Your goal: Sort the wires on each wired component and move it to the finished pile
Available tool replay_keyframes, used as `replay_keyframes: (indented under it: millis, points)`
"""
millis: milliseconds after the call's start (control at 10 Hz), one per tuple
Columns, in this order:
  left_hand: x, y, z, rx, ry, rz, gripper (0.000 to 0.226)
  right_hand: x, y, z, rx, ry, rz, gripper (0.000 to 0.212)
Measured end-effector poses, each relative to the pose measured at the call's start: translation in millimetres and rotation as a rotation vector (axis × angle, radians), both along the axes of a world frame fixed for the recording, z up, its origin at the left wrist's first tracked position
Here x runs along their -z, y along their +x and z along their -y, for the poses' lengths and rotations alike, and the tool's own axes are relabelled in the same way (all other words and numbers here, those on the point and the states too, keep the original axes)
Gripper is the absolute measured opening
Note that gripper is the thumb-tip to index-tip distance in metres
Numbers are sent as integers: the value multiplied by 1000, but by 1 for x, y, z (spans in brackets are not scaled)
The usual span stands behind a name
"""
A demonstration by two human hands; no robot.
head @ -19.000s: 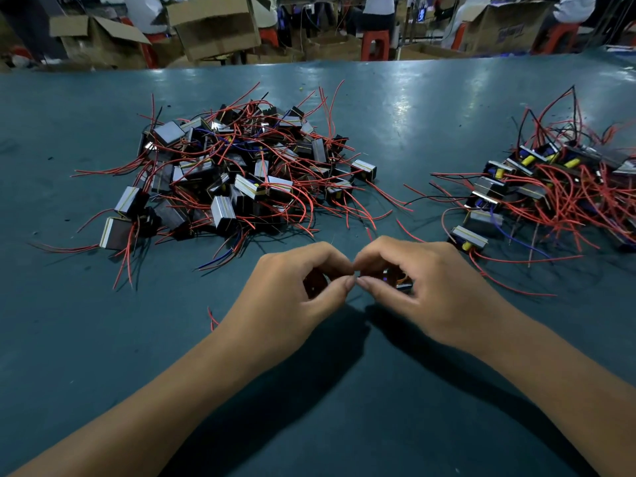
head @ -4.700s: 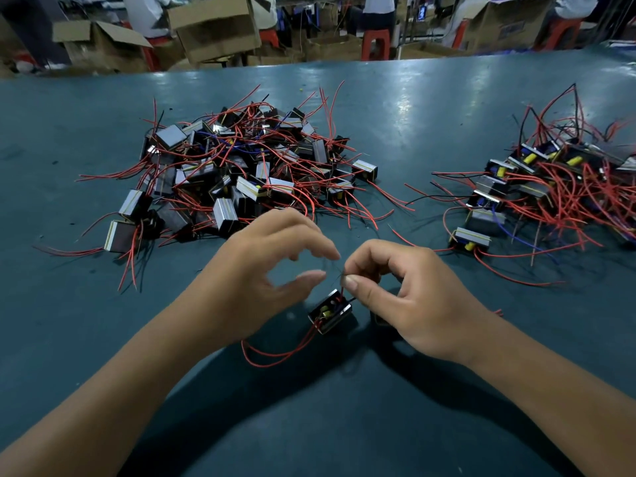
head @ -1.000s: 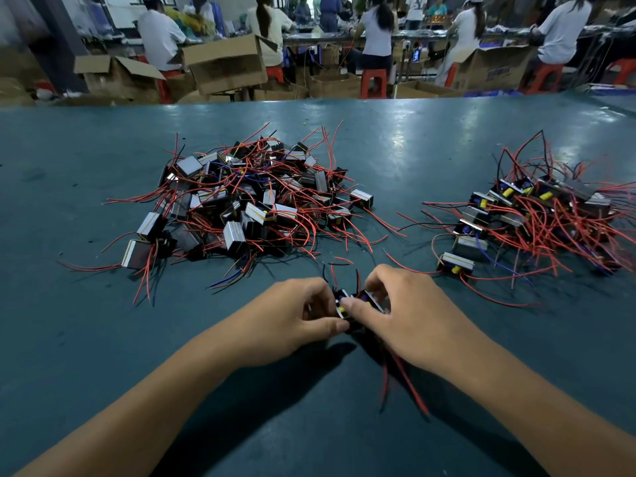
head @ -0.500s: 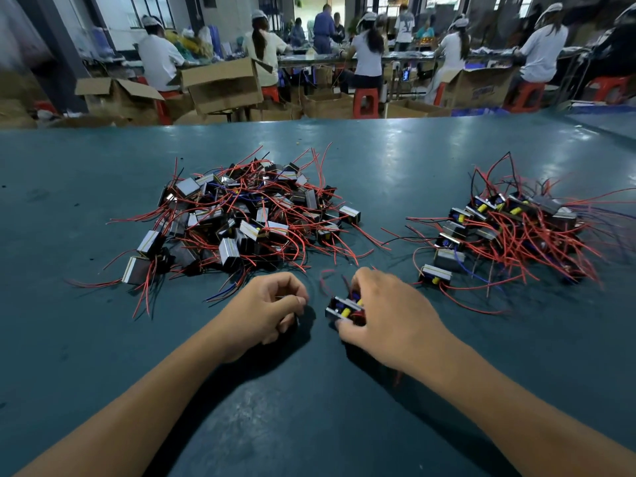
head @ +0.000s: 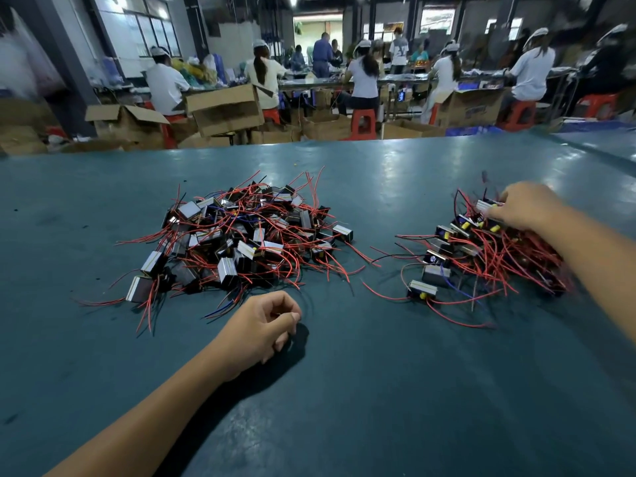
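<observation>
A big heap of small boxy components with red wires [head: 241, 235] lies at the left middle of the teal table [head: 344, 390]. A second, smaller pile of the same parts [head: 481, 256] lies at the right. My right hand [head: 523, 208] reaches over the far top of that right pile and holds one wired component [head: 487, 205] by its silver body, blurred with motion. My left hand [head: 265, 327] rests on the table just in front of the left heap, fingers loosely curled, nothing visible in it.
Beyond the table's far edge stand open cardboard boxes [head: 223, 108] and red stools [head: 363, 123]. Several people in white shirts and caps sit at a long bench [head: 395, 80] with their backs to me.
My right hand has carried the component from the table's middle out to the top of the right pile. My left hand let go and stayed near the left heap. The view tilted up.
</observation>
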State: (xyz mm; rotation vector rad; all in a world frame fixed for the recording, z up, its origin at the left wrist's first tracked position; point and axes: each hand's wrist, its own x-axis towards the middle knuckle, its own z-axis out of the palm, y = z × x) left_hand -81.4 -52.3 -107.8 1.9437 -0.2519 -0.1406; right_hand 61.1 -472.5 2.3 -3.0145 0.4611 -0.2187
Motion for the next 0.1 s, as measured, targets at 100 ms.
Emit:
replay_keyframes:
  millis: [100]
  points:
    - [-1, -9, -2, -13, -12, 104, 17, -4, -8, -4, 12, 127, 128, 69]
